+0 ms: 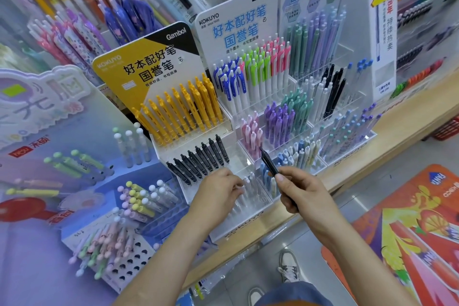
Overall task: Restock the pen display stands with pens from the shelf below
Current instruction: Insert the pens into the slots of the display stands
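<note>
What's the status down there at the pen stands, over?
Right hand pinching black pen, over the stand. Left hand at pale front-row pens, grip unclear. No obstruction seen.

Person viewed from above. The left hand point(218, 194) and right hand point(298, 189) are bare, as are both forearms to the frame edge. The forward sneaker point(288, 266) is grey and white with white laces; the second sneaker point(255, 293) is partly hidden. A blue garment point(293, 293), possibly denim, lies at the lower edge.

Head camera looks down, seemingly close, onto pen stands point(244, 225).
</note>
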A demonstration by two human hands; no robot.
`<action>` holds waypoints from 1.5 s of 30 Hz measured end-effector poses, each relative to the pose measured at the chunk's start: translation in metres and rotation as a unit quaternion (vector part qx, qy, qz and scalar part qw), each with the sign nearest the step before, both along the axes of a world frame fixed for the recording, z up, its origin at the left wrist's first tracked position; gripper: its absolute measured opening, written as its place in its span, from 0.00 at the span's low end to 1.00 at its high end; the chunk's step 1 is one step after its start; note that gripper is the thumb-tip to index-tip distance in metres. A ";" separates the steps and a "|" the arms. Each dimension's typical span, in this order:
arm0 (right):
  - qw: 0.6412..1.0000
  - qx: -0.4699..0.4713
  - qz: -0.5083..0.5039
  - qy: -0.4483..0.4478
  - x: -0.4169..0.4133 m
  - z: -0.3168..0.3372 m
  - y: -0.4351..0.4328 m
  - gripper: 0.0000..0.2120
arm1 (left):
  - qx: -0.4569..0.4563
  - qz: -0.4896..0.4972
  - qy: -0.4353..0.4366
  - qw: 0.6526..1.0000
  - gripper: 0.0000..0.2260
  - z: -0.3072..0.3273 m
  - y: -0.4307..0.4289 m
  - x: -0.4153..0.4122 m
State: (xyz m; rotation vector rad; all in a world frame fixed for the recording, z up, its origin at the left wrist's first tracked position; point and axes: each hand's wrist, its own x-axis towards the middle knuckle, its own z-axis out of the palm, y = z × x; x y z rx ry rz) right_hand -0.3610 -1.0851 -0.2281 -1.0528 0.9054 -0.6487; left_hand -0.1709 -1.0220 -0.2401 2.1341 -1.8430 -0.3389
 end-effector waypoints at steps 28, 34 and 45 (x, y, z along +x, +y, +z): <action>0.992 0.076 0.090 -0.050 0.013 0.004 0.010 0.11 | 0.112 -0.138 -0.102 0.979 0.08 0.009 -0.011 0.006; 0.991 0.058 0.109 -0.051 0.011 0.007 0.010 0.12 | 0.120 -0.108 -0.055 0.985 0.07 0.011 -0.014 0.012; 0.992 0.103 0.055 -0.050 0.005 0.003 0.002 0.09 | 0.009 0.143 0.229 0.963 0.05 0.052 0.003 0.023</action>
